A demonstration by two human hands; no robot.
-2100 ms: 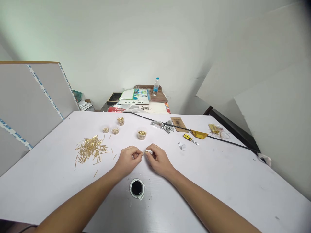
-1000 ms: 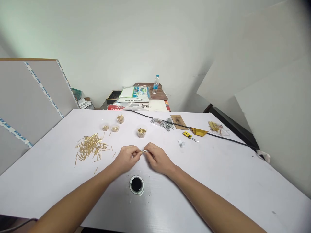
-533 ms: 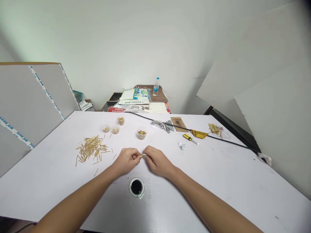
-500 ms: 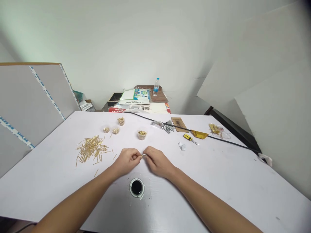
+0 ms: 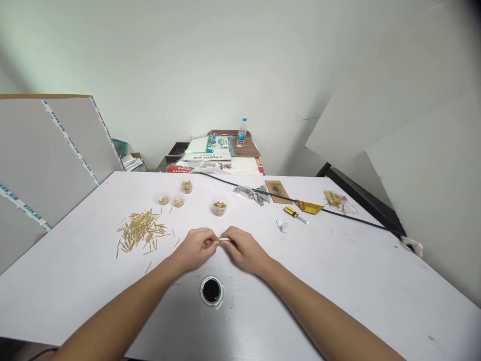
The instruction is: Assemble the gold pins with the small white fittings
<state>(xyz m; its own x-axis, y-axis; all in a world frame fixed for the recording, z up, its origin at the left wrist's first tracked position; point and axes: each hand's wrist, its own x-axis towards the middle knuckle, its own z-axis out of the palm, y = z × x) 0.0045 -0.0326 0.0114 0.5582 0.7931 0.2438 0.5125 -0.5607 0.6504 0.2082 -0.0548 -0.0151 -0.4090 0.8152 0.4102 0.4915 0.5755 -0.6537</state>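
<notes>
My left hand (image 5: 198, 248) and my right hand (image 5: 244, 250) meet over the middle of the table, fingertips almost touching. Between the right thumb and fingers is a thin silvery rod (image 5: 224, 239), its far end hidden in the hand. The left thumb and forefinger pinch a tiny gold-coloured piece at the rod's tip; its kind is too small to make out. Just in front of the hands stands a small round pot of dark liquid (image 5: 211, 291). Left of my left hand lies a loose pile of thin brass pins (image 5: 141, 229).
Small clear cups of gold-coloured parts (image 5: 220, 208) stand beyond the hands. On the right lie a yellow screwdriver (image 5: 296, 214), a crumpled paper scrap (image 5: 281, 225), a brown card (image 5: 278, 191) and a long black cable (image 5: 353, 219). A water bottle (image 5: 241, 133) stands behind the table.
A little more of the silvery rod shows between the hands. Both hands otherwise stay in place; the view has shifted very slightly.
</notes>
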